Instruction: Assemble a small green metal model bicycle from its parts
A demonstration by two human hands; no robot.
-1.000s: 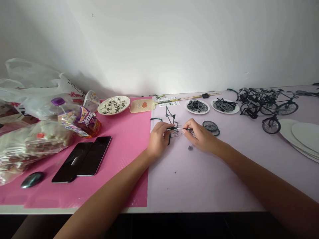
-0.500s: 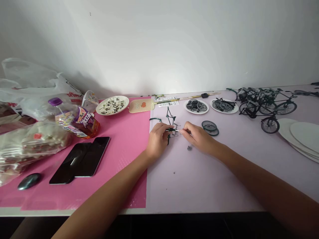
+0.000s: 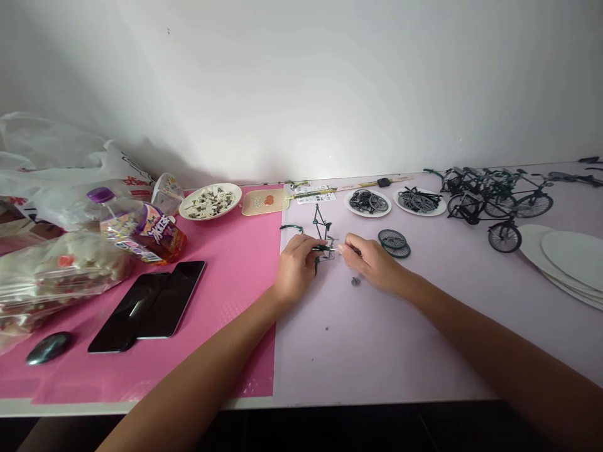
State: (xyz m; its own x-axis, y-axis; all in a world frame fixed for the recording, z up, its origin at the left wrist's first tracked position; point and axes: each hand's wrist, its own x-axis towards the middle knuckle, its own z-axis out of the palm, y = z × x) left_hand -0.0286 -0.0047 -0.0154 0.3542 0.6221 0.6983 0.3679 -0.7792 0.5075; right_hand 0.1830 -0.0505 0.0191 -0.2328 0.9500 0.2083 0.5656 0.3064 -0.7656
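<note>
Your left hand [image 3: 294,267] reaches in, palm down, pinching a small dark green part [image 3: 321,248] low over the lilac worktop [image 3: 377,351]. Your right hand [image 3: 370,262] angles in opposite, fingertips closed on a thin tool [image 3: 334,250] (its pale shaft is barely visible). They're slightly apart, closer together than a second ago. The green bicycle frame [image 3: 319,223] still lies just beyond your left fingers.

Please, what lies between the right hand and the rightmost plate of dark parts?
Two overlapping loose wheels lie between the right hand and that plate, in the head view.
</note>
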